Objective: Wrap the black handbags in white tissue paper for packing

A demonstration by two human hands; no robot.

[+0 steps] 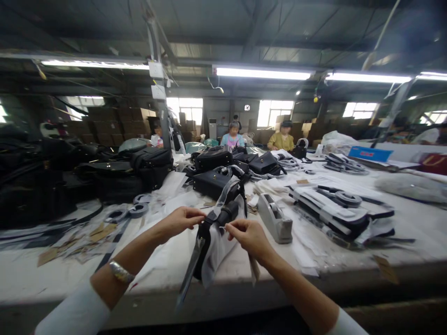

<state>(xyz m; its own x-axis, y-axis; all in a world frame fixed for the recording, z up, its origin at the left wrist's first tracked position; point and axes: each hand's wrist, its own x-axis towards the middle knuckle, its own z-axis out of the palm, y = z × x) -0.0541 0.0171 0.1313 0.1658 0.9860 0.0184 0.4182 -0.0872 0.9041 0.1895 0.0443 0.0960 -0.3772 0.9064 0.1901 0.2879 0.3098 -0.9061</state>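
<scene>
A black handbag (206,232) stands at the table's near edge, with white wrapping sheet (218,256) draped over its near side. Clear film covers its looped strap (226,193), and a film-covered strap end (188,274) hangs down in front. With thumb and fingers closed, my left hand (181,219) grips the bag's top left edge. My right hand (249,237) is pinched just right of it, by the white sheet; a small pale bit shows at its fingertips, too small to name. A brown paper tag (254,269) hangs below the right hand.
A grey tape dispenser (275,218) stands close to my right hand. Flat black bag pieces with white wrap (342,211) lie further right. Black bags (213,184) are heaped ahead and at left, near strap rolls (117,213) and brown tags (103,231). Co-workers (233,136) sit across the table.
</scene>
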